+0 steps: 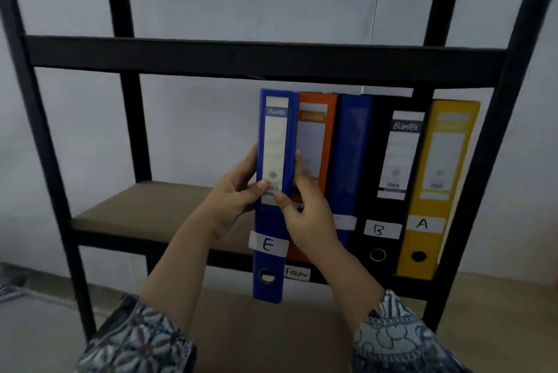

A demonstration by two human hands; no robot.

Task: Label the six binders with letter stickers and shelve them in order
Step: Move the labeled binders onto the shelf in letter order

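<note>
Head view: left hand [232, 202] and right hand [306, 217] grasp blue binder E [273, 137], lower end past shelf [136, 211] edge; open board leftward, orange binder [317, 137] rightward.

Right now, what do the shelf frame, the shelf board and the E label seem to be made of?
Shelf frame: probably metal, painted matte black; thin straight bars. Shelf board: apparently fibreboard or wood, dull brown, without shine. E label: pale paper or tape, handwritten in dark ink; which one is unclear.
</note>
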